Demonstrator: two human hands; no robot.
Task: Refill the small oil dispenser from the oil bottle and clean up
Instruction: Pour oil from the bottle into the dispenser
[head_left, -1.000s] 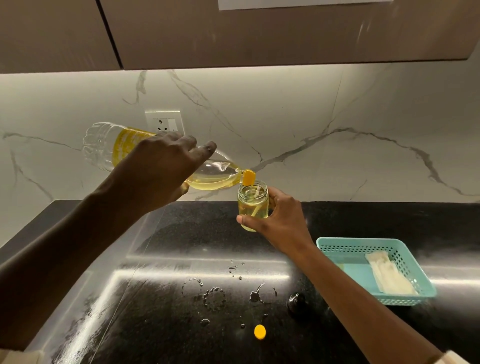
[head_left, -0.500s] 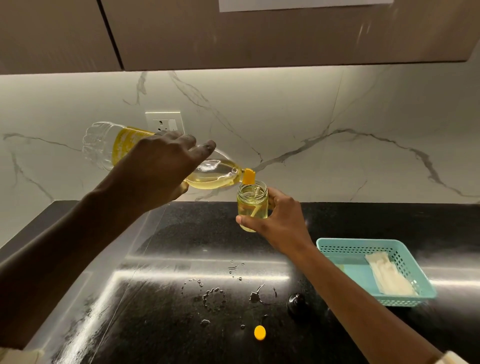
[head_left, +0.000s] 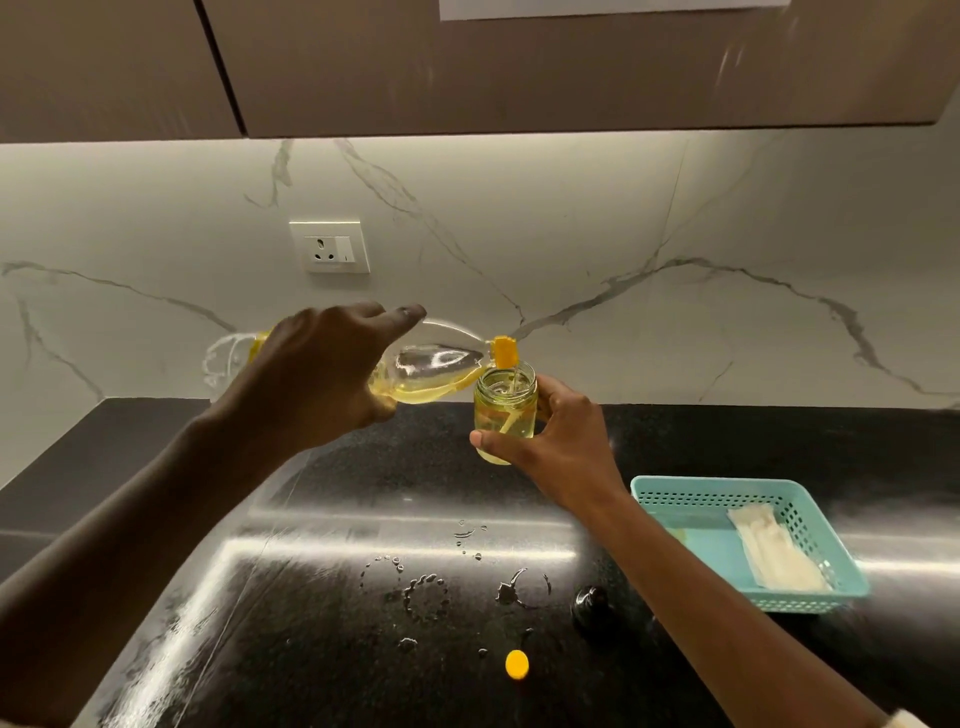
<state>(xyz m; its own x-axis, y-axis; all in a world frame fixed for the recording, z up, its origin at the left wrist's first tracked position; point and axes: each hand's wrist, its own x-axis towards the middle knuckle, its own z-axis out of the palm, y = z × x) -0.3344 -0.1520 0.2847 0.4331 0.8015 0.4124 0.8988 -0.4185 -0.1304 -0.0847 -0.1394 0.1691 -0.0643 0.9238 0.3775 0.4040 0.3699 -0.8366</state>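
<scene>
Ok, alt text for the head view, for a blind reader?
The left hand tips a clear oil bottle nearly level, pouring a thin stream into a small glass dispenser held by the right hand above a black counter. Spilled drops, a yellow cap and a dark round object lie on it; a teal basket holds a cloth.

Two bare forearms (head_left: 156, 519) — a cream sleeve edge (head_left: 908, 720) on the right arm.
</scene>
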